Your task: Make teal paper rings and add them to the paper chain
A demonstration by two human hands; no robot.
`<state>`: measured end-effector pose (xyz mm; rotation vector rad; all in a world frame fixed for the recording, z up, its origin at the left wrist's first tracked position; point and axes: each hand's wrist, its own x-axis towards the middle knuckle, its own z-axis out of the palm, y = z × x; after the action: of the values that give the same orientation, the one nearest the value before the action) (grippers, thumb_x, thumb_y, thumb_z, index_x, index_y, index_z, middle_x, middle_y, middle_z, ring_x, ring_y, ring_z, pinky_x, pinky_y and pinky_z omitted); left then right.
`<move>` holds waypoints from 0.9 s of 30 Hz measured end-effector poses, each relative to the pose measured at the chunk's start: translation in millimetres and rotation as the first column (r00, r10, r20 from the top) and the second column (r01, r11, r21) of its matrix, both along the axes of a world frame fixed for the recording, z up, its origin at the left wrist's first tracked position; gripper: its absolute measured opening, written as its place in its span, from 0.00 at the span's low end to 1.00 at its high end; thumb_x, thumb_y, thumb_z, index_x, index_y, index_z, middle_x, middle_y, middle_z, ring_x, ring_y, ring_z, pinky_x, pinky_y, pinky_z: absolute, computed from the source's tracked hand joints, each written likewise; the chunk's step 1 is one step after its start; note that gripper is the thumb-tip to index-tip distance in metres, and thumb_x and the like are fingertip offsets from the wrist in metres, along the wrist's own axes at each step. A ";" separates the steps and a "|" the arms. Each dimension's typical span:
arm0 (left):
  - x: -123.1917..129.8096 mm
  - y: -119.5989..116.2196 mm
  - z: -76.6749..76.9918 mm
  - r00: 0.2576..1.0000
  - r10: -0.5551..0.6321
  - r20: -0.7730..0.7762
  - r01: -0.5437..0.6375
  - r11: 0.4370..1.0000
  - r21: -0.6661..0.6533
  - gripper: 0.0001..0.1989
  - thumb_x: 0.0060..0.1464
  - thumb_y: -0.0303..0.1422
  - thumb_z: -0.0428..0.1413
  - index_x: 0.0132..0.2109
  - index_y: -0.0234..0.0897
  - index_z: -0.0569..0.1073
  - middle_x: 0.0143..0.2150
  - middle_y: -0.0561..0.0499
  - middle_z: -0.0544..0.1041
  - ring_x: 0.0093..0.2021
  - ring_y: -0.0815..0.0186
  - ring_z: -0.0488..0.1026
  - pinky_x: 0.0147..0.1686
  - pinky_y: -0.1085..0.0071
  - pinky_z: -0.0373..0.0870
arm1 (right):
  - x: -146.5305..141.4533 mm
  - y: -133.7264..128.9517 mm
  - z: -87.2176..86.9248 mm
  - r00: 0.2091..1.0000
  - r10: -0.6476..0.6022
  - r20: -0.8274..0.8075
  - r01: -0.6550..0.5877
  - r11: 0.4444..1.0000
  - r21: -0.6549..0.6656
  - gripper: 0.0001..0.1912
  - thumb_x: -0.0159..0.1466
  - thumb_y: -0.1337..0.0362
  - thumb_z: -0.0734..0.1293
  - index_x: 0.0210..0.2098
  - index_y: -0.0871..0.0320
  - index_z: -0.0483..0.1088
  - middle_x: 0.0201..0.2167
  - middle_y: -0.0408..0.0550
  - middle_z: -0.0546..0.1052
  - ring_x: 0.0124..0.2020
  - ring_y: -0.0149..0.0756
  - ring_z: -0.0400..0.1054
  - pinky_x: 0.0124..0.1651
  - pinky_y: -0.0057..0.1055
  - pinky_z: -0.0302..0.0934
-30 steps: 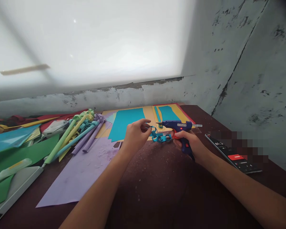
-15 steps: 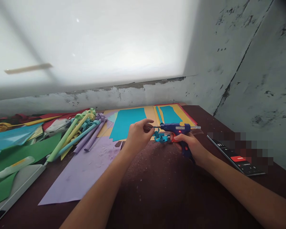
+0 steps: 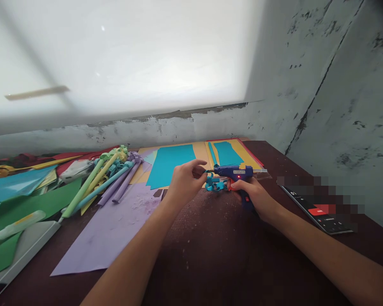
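Note:
My right hand (image 3: pixel 255 196) is wrapped round a blue glue gun (image 3: pixel 234 171) with a glowing red light and a clear stick at its back. The gun's nozzle points left, at the fingertips of my left hand (image 3: pixel 188 180). Those fingers are pinched on the end of a curled blue paper strip (image 3: pixel 214 183), which hangs under the nozzle. Just behind lie blue paper sheets (image 3: pixel 172 163) and a thin blue paper roll (image 3: pixel 212 153).
Rolled paper sticks with curled tops (image 3: pixel 94 182) lie at the left, by a purple sheet (image 3: pixel 105 238), green paper (image 3: pixel 51 199) and a glue bottle (image 3: pixel 19 226). A phone (image 3: pixel 315 210) rests at the right. A wall stands behind the table.
My right hand and the glue gun have shifted slightly left, bringing the nozzle closer to my left fingertips. My left hand has hardly moved.

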<state>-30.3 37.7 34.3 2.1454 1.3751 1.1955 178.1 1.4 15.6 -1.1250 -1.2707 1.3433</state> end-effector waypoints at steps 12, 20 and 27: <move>1.9 -1.3 0.9 1.000 -0.018 -0.015 0.018 1.000 -0.012 0.14 0.55 0.28 0.59 0.49 0.40 0.79 0.37 0.51 0.84 0.38 0.62 0.83 0.42 0.66 0.81 | 1.6 -1.4 1.5 0.999 0.014 0.049 -0.016 1.000 0.027 0.14 0.54 0.58 0.66 0.17 0.56 0.61 0.16 0.41 0.62 0.21 0.30 0.52 0.26 0.33 0.46; 1.6 -1.0 0.7 1.000 -0.030 -0.007 0.030 0.999 -0.015 0.14 0.55 0.28 0.59 0.49 0.40 0.79 0.36 0.51 0.84 0.38 0.63 0.83 0.42 0.66 0.81 | 1.6 -2.1 5.4 0.993 0.055 0.102 -0.060 0.997 0.047 0.19 0.55 0.57 0.63 0.12 0.55 0.57 0.16 0.42 0.59 0.21 0.31 0.51 0.28 0.34 0.46; 0.9 0.8 -1.1 0.999 -0.032 -0.008 0.032 0.999 -0.022 0.14 0.55 0.28 0.59 0.49 0.40 0.79 0.37 0.52 0.85 0.38 0.63 0.83 0.42 0.66 0.81 | 2.4 -2.7 3.3 0.993 0.059 0.099 -0.063 0.997 0.040 0.18 0.56 0.58 0.63 0.13 0.55 0.57 0.16 0.42 0.60 0.21 0.31 0.51 0.27 0.34 0.46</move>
<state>-29.4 38.5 33.2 2.1518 1.3463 1.1558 180.5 -1.3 18.9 -1.1419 -1.4081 1.3131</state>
